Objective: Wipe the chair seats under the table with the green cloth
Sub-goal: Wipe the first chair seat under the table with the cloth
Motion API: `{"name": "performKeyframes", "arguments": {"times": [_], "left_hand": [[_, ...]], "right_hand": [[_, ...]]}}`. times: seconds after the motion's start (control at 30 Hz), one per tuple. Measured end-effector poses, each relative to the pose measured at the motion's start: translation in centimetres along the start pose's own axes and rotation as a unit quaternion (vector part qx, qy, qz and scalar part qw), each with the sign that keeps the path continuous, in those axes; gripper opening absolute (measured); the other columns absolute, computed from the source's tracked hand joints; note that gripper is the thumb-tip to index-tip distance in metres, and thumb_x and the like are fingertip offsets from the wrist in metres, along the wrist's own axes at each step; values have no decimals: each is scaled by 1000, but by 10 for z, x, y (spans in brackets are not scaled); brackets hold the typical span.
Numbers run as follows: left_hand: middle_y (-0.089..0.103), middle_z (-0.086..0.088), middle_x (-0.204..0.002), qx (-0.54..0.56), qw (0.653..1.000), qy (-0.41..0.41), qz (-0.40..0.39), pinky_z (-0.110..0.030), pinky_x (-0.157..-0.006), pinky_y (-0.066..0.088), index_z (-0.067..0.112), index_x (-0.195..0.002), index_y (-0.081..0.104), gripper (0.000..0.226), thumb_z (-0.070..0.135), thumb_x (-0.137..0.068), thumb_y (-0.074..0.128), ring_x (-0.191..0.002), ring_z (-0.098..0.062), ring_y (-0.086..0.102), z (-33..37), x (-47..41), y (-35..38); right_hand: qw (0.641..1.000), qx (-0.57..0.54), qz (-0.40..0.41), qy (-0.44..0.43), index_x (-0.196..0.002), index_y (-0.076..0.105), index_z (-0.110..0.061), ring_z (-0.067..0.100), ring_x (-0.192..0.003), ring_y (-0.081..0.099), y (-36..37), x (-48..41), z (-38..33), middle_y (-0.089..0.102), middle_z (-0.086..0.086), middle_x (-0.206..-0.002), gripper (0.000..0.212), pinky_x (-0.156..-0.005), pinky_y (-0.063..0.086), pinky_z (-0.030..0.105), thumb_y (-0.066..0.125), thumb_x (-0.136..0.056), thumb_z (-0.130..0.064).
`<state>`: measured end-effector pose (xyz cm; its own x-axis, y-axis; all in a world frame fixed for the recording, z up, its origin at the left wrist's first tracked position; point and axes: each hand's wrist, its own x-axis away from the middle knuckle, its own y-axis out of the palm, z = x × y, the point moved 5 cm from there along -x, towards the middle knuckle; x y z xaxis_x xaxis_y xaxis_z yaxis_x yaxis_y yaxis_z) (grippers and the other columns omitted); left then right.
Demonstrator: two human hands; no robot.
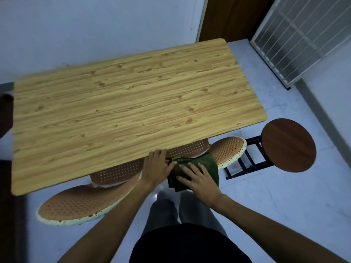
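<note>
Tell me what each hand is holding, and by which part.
Right hand lies flat, fingers spread, on top of the folded green cloth. Left hand touches the cloth's left edge; a real grip cannot be told.

Single view only — head-worn wide-angle, looking forward and steeply down from standing height. Table (133, 111) fills the middle of frame, its near long edge just past the wearer's forearms, top skewed so the right end runs up toward the far wall. Both hands sit low-centre at the table's near edge, close to the lens; wearer's own torso and legs show at the bottom. Floor (284, 196) is visible right of the table, a round wooden stool (288, 145) at right. Edges bend — lens distortion. No second view, so no overlap.
</note>
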<state>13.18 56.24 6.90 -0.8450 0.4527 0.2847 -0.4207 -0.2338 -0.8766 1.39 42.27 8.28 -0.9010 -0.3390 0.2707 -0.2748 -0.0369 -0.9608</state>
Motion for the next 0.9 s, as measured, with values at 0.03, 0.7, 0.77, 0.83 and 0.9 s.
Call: {"name": "performKeyframes", "arguments": {"times": [0.03,0.7,0.77,0.83,0.9], "left_hand": [[56,-9,-135,-4,1000,-10,-19,-48,-99,42,20,-132,49,62,63,-89,41,-123,-34,49,-14,-6,0],[-15,-1,-166,-28,986,-1,-165,-58,-119,15,26,-158,3,75,16,-99,48,-152,-36,-15,-123,-54,32],[-16,1,-166,-17,983,1,-181,-58,-118,15,27,-157,2,77,15,-99,49,-152,-35,-16,-126,-55,31],[-15,1,-166,-7,982,1,-186,-58,-117,14,28,-157,4,77,13,-97,49,-152,-35,-14,-125,-56,28],[-13,0,-167,-15,984,4,-175,-57,-118,15,29,-157,5,76,13,-97,48,-152,-35,-13,-121,-54,23]], "right_hand": [[1000,8,-29,-3,-139,52,-30,40,-133,46,1,-5,-1,40,10,-154,73,-103,40,62,76,-71,-19],[919,107,-371,83,-154,21,-4,45,-137,34,62,-185,-68,29,23,-154,58,-105,38,60,36,-106,-33],[907,111,-399,78,-155,15,-4,42,-139,31,66,-188,-68,25,23,-157,59,-107,34,57,32,-107,-36],[913,101,-390,72,-154,20,-5,44,-136,34,61,-184,-67,29,24,-154,59,-105,37,57,36,-106,-34],[937,87,-334,47,-156,18,-8,49,-131,39,43,-169,-64,29,25,-154,62,-97,42,61,42,-102,-29]]}}
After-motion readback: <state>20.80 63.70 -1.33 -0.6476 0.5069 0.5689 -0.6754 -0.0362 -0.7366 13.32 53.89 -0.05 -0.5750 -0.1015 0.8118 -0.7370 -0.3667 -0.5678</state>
